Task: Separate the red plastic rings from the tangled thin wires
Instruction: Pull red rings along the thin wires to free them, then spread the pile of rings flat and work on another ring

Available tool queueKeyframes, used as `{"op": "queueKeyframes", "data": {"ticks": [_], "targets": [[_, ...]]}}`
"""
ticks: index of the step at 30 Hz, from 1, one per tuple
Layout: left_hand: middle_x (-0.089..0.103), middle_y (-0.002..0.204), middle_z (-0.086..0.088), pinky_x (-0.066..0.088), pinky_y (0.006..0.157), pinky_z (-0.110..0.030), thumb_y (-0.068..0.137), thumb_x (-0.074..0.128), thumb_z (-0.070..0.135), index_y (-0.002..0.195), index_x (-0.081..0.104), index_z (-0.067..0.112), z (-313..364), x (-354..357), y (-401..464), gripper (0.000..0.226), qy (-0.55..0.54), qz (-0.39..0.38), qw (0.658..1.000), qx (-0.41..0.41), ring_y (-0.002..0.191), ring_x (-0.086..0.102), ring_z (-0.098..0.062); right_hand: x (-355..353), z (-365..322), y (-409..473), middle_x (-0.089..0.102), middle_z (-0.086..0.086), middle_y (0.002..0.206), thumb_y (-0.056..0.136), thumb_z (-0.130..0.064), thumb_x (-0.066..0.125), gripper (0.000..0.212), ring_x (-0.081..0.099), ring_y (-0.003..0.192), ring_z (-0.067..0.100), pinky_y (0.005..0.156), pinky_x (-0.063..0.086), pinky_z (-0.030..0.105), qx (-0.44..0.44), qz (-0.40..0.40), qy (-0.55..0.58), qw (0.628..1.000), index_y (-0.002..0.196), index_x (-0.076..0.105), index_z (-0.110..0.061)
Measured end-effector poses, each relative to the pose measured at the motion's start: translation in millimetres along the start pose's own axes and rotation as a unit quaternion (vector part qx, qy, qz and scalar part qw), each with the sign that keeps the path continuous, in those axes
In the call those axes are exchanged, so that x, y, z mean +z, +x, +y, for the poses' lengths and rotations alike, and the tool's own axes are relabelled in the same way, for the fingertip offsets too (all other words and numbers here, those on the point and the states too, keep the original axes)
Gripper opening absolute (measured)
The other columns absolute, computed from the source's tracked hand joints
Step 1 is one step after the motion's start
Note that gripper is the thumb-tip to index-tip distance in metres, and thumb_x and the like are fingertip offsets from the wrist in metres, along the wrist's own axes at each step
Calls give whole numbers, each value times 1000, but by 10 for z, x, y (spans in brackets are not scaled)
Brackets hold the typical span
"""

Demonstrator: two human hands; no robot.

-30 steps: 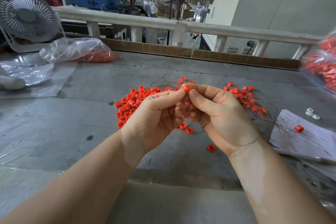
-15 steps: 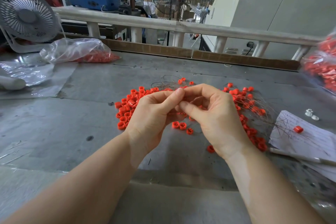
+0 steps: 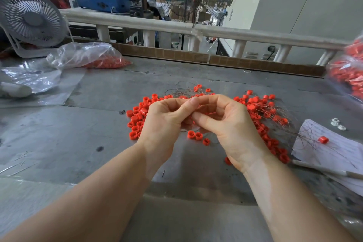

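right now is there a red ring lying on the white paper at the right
Yes, a single red ring lies on the white paper, among stray thin wires.

I can read no text anywhere; the sheet of paper [image 3: 332,149] on my right carries faint handwritten lines, too blurred to make out.

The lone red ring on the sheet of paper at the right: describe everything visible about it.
The lone red ring is a short, smooth cylinder of glossy orange-red plastic, lying on its side so its curved wall faces the camera. It rests on the white handwritten paper sheet at the table's right, apart from the main scatter of rings. Thin dark wires spread across the paper just left of it; whether one threads it cannot be told. Neither hand touches it.
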State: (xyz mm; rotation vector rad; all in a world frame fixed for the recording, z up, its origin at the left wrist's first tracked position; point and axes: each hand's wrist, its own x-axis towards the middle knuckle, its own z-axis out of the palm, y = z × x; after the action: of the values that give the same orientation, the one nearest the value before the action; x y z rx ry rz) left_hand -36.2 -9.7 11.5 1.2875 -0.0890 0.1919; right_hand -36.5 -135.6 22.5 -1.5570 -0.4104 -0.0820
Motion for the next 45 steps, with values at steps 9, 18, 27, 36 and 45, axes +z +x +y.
{"op": "queueKeyframes", "data": {"ticks": [9, 18, 27, 36, 45], "targets": [[59, 56, 2, 48, 48, -16, 71, 64, 24, 75, 66, 7, -29, -30, 35, 17, -116, 10, 993, -27, 46, 53, -5, -45, 7, 20, 64, -4, 55, 84, -1, 64, 17, 57, 49, 4, 49, 46, 16, 52, 22, -58, 997, 77, 70, -16], [59, 53, -1, 51, 46, -15, 83, 61, 13, 75, 62, 3, -10, -79, 69, 13, -196, 83, 973, -93, 46, 58, -4, -248, -84, 87, 64, 0, 59, 84, 3, 59, 18, 49, 45, 4, 42, 38, 13, 96, 33, 46, 994, 75, 68, -9], [71, 71, -4, 55, 60, -16, 76, 62, 7, 94, 64, 1, -9, -50, 74, 20, -225, 25, 968, -109, 68, 69, -10, -496, -23, 180, 69, -1, 60, 83, -1, 65, 13, 47, 39, 1, 36, 32, 11, 59, 246, 71, 965, 78, 65, -13], [62, 64, -6, 55, 54, -18, 77, 62, 4, 82, 64, 0, -1, -28, 65, 6, -180, 28, 976, -116, 53, 60, -10, -652, 68, 222, 63, 4, 73, 90, 8, 53, 22, 64, 58, 3, 59, 48, 11, -2, 378, 160, 912, 81, 61, -10], [64, 66, 4, 51, 61, -20, 83, 67, 4, 73, 68, 19, -117, -60, 28, 17, 201, 68, 977, -15, 58, 57, -6, -833, 303, 270, 71, 2, 89, 86, -7, 61, 16, 65, 82, 14, 74, 47, 26, 16, 479, -205, 853, 89, 68, -21]]}}
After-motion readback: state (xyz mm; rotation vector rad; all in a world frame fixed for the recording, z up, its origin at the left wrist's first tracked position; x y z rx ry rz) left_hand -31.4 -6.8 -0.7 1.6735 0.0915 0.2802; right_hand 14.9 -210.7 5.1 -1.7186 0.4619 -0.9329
